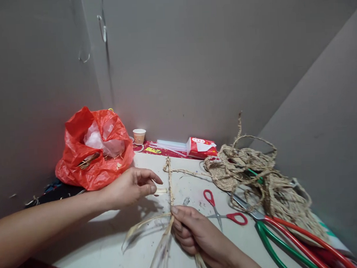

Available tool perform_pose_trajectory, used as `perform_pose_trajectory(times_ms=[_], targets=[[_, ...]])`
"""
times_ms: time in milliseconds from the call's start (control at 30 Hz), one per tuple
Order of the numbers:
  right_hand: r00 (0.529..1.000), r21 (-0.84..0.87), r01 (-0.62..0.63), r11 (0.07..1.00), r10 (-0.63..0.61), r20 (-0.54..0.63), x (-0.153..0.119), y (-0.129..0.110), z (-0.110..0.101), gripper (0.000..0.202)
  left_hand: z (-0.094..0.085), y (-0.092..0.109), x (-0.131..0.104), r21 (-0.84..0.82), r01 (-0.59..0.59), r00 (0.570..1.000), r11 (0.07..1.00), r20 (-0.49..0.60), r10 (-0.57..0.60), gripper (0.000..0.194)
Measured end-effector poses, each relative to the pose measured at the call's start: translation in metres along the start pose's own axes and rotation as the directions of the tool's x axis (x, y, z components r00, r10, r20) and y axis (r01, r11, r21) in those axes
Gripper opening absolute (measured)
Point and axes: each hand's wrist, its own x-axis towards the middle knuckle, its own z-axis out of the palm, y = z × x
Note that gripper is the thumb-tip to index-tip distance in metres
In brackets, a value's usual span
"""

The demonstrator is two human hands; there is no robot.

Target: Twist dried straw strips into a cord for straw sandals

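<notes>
My right hand (pixel 193 235) is closed, its thumb and fingers pinching the lower end of a braided straw cord (pixel 170 185). Loose dry straw strands (pixel 163 248) fan out below the pinch, and one bends off to the left. My left hand (pixel 130 186) hovers just left of the braid, thumb and forefinger apart. A short pale strip (pixel 161 191) shows by its thumb tip; whether it touches the hand I cannot tell. From the braid's upper part a thin cord runs right to a heap of braided straw rope (pixel 250 166).
Red-handled scissors (pixel 218 215) lie open right of the braid. Large shears (pixel 260 216) with red and green handles lie farther right. An orange plastic bag (pixel 77 165), a paper cup (pixel 139 137) and a red tissue pack (pixel 201 147) stand at the back, before grey walls.
</notes>
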Motion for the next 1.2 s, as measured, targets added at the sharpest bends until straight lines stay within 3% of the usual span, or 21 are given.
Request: perform_pose_trajectory(times_ms=[100,233,367,567,700,833,967,1200], targets=[[1.0,0.002,-0.006,1.0,0.006,-0.008,-0.001,-0.001,0.0,0.042,0.002,0.0,0.001,0.042,0.024,1.0,0.999,0.009,-0.024,0.021],[1.0,0.011,-0.011,1.0,0.011,-0.007,-0.001,0.0,-0.001,0.041,0.006,-0.004,-0.009,0.156,-0.038,0.999,0.987,-0.025,0.042,0.014],[1.0,0.017,-0.021,1.0,0.021,-0.007,0.0,0.001,-0.002,0.041,0.017,-0.014,-0.017,0.108,-0.048,0.999,0.993,-0.007,0.05,0.011],[1.0,0.023,-0.005,1.0,0.006,-0.015,0.001,0.002,-0.003,0.04,0.038,-0.031,-0.018,0.237,-0.168,0.969,0.957,-0.137,0.204,0.009],[1.0,0.02,-0.004,1.0,0.005,-0.012,0.002,0.002,-0.002,0.04,0.052,-0.039,-0.016,-0.058,-0.063,0.994,0.996,-0.089,0.057,0.009],[1.0,0.006,-0.002,1.0,0.002,-0.025,0.001,0.001,0.0,0.04,0.062,-0.042,-0.012,-0.333,0.14,0.988,0.932,-0.014,-0.154,0.014],[0.999,-0.037,0.0,0.999,-0.002,-0.053,0.0,0.002,0.001,0.042,0.062,-0.039,-0.008,-0.302,0.091,0.981,0.949,-0.137,-0.138,0.015],[0.996,-0.147,0.017,0.989,-0.03,-0.086,0.002,0.008,0.002,0.042,0.06,-0.04,-0.006,-0.217,0.091,0.982,0.972,-0.141,-0.123,0.013]])
